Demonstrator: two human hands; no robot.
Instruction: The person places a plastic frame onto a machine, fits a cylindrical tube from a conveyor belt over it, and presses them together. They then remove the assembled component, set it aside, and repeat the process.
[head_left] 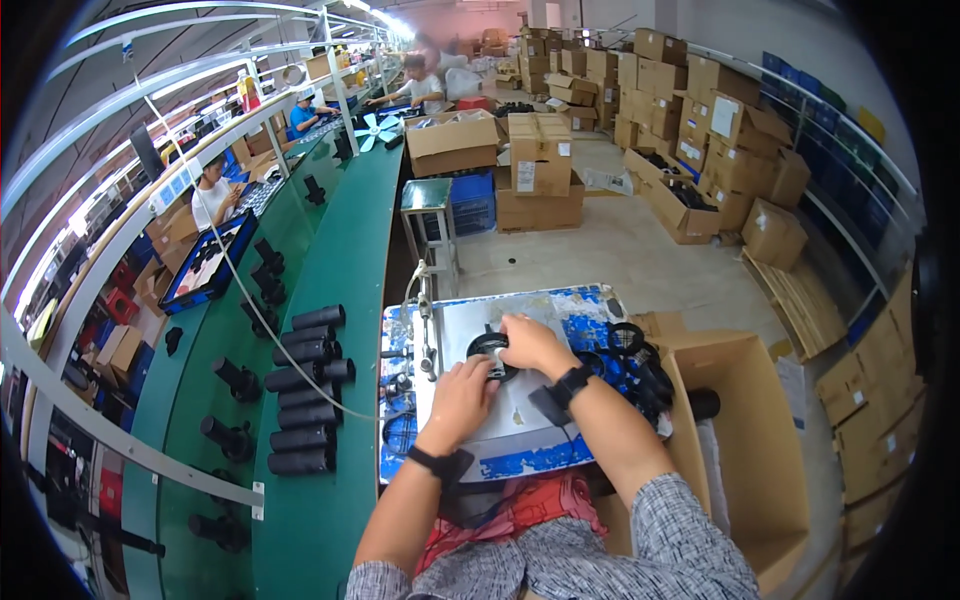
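Note:
A round black plastic part (484, 343) with a ring-shaped rim and a lighter middle lies over the metal plate (525, 405) of a small worktable. My left hand (464, 398) grips its near left edge with bent fingers. From the right, my right hand (532, 345) closes its fingers on the part's far right side. The fingers hide much of the part, and any small piece between them cannot be made out. A metal toggle clamp (427, 335) stands on the plate's left side. Close to my right wrist are several black round parts (640, 372), piled at the worktable's edge.
An open cardboard box (745, 440) stands against my right side. Several black tubes (305, 405) lie on the green bench (345, 260) at left, beside upright black parts (235, 380). A thin cable (262, 312) hangs across the bench. Stacked cartons (660, 100) and co-workers (212, 195) are farther off.

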